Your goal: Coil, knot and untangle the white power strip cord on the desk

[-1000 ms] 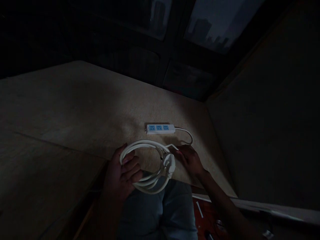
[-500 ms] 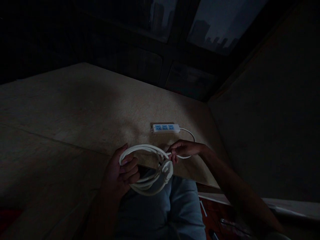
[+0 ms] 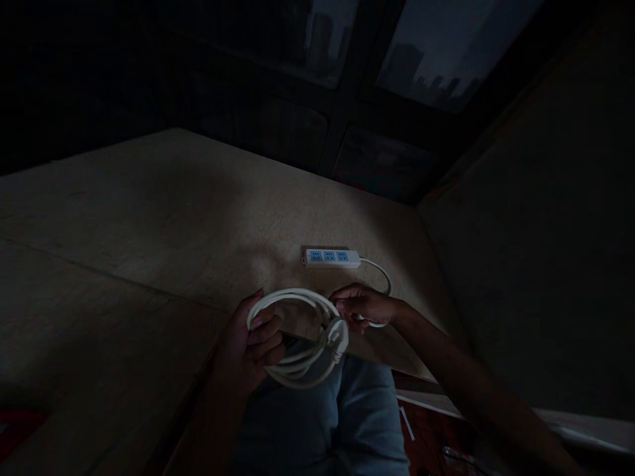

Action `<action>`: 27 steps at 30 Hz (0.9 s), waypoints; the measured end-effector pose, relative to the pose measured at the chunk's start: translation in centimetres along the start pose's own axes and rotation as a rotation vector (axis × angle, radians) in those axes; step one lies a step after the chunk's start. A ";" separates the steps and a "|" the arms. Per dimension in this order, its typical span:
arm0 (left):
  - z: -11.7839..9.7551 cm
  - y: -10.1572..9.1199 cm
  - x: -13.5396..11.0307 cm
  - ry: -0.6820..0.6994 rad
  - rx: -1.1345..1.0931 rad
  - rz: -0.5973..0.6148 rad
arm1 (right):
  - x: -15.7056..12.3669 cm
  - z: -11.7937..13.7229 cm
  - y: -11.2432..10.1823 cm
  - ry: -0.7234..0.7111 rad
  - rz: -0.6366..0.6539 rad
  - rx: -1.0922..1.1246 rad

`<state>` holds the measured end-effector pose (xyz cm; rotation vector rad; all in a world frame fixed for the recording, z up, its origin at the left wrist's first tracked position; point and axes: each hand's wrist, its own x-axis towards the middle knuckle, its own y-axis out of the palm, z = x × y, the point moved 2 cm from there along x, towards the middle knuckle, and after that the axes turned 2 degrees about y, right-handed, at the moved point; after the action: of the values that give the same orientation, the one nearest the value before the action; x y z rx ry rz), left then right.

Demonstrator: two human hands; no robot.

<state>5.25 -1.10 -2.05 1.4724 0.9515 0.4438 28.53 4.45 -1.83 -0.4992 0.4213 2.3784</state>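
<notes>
A white power cord hangs in a coil of several loops over the ledge's front edge. My left hand is closed around the left side of the coil. On the coil's right side, my right hand pinches the cord close to the white plug. The plug lies against the loops, its body turned toward me. Behind my hands, a white power strip with three blue sockets rests flat on the ledge. From its right end the cord curves round to my right hand. My right fingertips are partly hidden by the coil.
The pale stone ledge runs back to a dark window frame with buildings outside. A dark wall stands on the right. Below the edge are my legs in jeans. A red item sits at lower left.
The view has shifted slightly, so everything sits a little lower and to the right. My right hand's fingers have shifted slightly at the coil; both hands keep hold of the cord.
</notes>
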 end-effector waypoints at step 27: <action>3.9 2.5 2.6 0.306 -0.053 -0.229 | -3.3 -4.0 -0.7 -0.186 -0.196 -0.177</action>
<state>10.47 -1.27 -0.95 1.2499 1.3254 0.5304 32.32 1.50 -3.90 -0.3748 0.0746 2.2558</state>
